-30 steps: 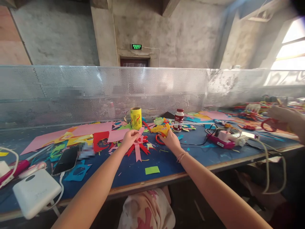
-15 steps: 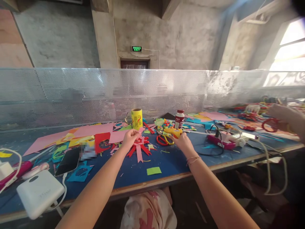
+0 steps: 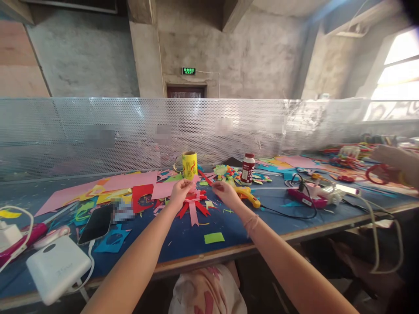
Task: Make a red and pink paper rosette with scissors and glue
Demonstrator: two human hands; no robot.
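Note:
My left hand (image 3: 183, 192) is closed in a pinch on a small piece of pink paper (image 3: 195, 179), just above a red and pink paper rosette (image 3: 194, 210) with notched tails lying on the table. My right hand (image 3: 225, 193) is close by on the right, its fingers loosely bent and no object visible in them. Behind its fingertips lies a red paper strip (image 3: 204, 176). Beside the right wrist, a yellow glue gun (image 3: 248, 195) rests on the table, its black cord trailing right. The scissors are mostly hidden behind my right hand.
A yellow tape roll (image 3: 189, 165) and a dark red and white bottle (image 3: 248, 169) stand behind. A phone (image 3: 95, 223), white power bank (image 3: 59, 268) and paper scraps lie left. A power strip (image 3: 306, 198) sits right, near another person's hand (image 3: 397, 159) with red-handled scissors (image 3: 376, 174).
My right hand has let go of the yellow glue gun and moved left toward the rosette. The glue gun now lies on the table. My left hand keeps its pinch on the pink paper.

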